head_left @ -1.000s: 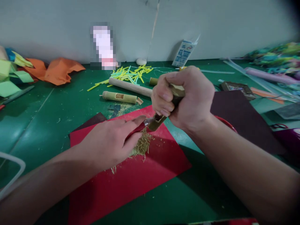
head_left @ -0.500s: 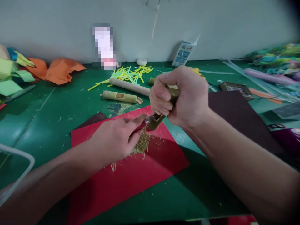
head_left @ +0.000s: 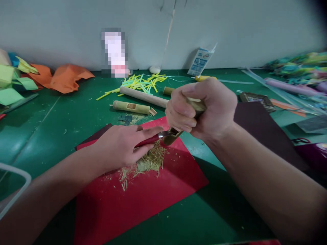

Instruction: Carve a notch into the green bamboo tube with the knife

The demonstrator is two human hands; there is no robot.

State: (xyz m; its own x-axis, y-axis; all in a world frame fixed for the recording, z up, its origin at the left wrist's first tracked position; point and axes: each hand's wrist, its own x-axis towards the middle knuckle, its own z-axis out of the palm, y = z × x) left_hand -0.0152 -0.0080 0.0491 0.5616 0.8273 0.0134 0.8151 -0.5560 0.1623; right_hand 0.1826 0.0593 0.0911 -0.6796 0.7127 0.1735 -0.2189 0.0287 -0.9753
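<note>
My left hand (head_left: 122, 144) grips a red-handled knife (head_left: 148, 140), with the fingers lying along its handle. The blade reaches into an opening cut in a bamboo tube (head_left: 170, 139). A closed fist, my right hand (head_left: 201, 107), wraps around this tube and holds it tilted, lower end to the left. Most of the tube is hidden by the fingers. Beneath both hands, a pile of fine shavings (head_left: 153, 160) lies on a red sheet (head_left: 143, 204).
Behind the hands lie a notched bamboo piece (head_left: 121, 106), a pale rod (head_left: 145, 97) and yellow and green strips (head_left: 140, 82). A carton (head_left: 200, 61) and a blurred-out upright object (head_left: 114, 52) lean on the wall. Orange paper (head_left: 66, 78) is at left, a dark sheet (head_left: 263, 132) at right.
My left hand and the knife handle have drawn slightly left, showing more of the blade's metal and the shavings. My right hand with the tube has shifted a little right and down.
</note>
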